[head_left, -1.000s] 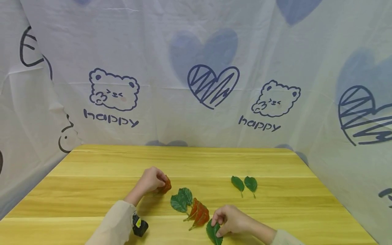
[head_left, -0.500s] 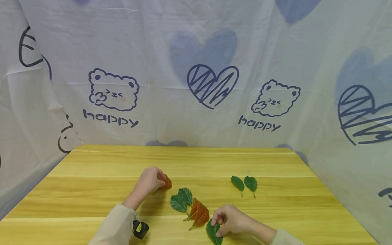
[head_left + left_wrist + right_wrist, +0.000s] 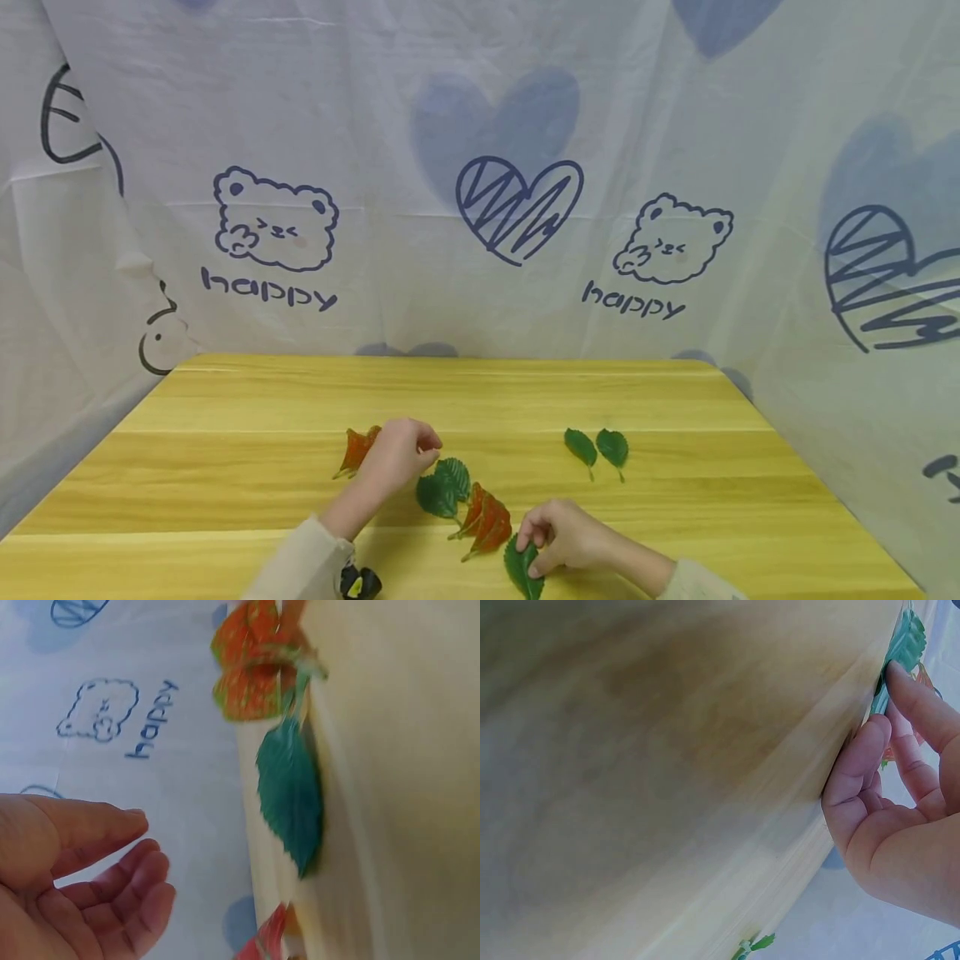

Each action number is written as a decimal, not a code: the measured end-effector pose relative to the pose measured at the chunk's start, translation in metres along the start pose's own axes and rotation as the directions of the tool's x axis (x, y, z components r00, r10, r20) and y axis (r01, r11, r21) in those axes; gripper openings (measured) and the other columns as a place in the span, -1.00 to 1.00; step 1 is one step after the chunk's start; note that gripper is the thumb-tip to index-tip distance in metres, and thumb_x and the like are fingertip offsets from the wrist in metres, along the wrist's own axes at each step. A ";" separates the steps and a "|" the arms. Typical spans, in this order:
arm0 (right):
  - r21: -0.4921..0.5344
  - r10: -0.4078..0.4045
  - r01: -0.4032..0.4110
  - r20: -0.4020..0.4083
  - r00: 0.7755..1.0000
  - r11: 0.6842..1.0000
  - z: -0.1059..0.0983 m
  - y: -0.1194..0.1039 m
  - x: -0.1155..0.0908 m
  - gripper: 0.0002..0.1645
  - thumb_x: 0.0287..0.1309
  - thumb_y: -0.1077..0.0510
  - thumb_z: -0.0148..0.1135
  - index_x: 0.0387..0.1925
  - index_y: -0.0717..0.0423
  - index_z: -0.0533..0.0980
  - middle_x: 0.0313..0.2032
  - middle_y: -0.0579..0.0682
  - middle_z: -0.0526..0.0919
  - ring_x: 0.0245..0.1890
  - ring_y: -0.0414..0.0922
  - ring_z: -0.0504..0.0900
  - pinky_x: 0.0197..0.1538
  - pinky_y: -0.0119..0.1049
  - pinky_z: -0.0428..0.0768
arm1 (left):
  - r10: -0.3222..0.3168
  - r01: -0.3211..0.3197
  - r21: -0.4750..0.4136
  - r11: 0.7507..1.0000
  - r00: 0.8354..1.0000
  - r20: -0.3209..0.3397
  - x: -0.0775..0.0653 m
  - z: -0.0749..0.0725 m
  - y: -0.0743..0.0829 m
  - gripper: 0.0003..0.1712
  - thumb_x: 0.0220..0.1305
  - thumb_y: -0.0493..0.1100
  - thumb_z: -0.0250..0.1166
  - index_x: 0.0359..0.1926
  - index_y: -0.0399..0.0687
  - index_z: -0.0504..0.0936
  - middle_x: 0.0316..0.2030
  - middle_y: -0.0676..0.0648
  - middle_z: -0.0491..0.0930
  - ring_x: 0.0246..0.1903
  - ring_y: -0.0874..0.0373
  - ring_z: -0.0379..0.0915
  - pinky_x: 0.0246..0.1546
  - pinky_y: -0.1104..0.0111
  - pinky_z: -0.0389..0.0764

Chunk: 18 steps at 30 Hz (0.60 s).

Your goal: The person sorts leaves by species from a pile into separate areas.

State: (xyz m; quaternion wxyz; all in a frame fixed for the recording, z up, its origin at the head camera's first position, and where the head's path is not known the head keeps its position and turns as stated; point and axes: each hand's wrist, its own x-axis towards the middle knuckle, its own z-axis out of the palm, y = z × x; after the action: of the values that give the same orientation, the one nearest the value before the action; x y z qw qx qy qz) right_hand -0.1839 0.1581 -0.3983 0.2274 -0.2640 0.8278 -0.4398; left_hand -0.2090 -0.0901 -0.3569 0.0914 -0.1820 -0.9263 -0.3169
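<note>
The right hand (image 3: 558, 537) pinches a glossy green, saw-edged leaf (image 3: 521, 570) between its fingers and thumb, near the front of the pale yellow wood-grain desk (image 3: 262, 400). Just left lie overlapping red-orange leaves (image 3: 491, 525), beside two overlapped dark-green ribbed leaves (image 3: 437, 493). The left hand (image 3: 401, 454) hangs near those, fingers loosely bent, a narrow gap to the thumb, holding nothing; more red leaves (image 3: 355, 450) lie partly behind it.

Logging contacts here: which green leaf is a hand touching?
The front green leaf, lowest in the head view: the right hand pinches it. No hand touches the overlapping green pair or the two separate green leaves farther back.
</note>
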 end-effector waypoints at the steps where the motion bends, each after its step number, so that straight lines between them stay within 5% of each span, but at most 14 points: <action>1: -0.002 -0.001 0.001 -0.001 1.000 1.000 0.000 0.000 0.000 -0.78 -0.29 0.48 0.36 -0.50 0.22 0.55 -0.60 -0.08 0.38 -0.64 -0.28 0.25 -0.63 -0.52 0.22 | 0.023 -0.023 -0.008 1.000 1.000 0.002 -0.001 0.002 0.001 -0.94 0.05 -0.38 0.26 -0.44 -0.21 0.65 -0.53 0.00 0.56 -0.54 0.20 0.43 -0.57 0.42 0.47; 11: -0.013 -0.026 0.026 -0.003 1.000 1.000 -0.001 0.002 0.001 -0.78 -0.29 0.46 0.36 -0.50 0.22 0.55 -0.61 -0.10 0.38 -0.66 -0.31 0.25 -0.65 -0.54 0.22 | 0.203 -0.194 -0.112 0.975 0.976 0.076 -0.005 0.023 0.008 -0.91 0.06 -0.40 0.25 -0.41 -0.24 0.68 -0.44 -0.05 0.56 -0.55 0.24 0.38 -0.57 0.47 0.43; 18: -0.019 -0.031 0.031 -0.001 1.000 0.999 0.000 0.002 0.000 -0.77 -0.30 0.47 0.36 -0.50 0.22 0.55 -0.61 -0.09 0.39 -0.66 -0.32 0.26 -0.64 -0.55 0.23 | 0.216 -0.189 -0.186 0.964 0.967 0.138 -0.008 0.034 0.012 -0.91 0.01 -0.33 0.32 -0.38 -0.25 0.68 -0.47 0.00 0.56 -0.71 0.37 0.16 -0.72 0.52 0.30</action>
State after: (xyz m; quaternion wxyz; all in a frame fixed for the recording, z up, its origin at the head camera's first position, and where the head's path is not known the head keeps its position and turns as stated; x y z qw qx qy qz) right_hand -0.1842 0.1592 -0.3997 0.2176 -0.2786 0.8280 -0.4353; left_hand -0.1987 -0.0624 -0.3794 0.0345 -0.3077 -0.8764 -0.3688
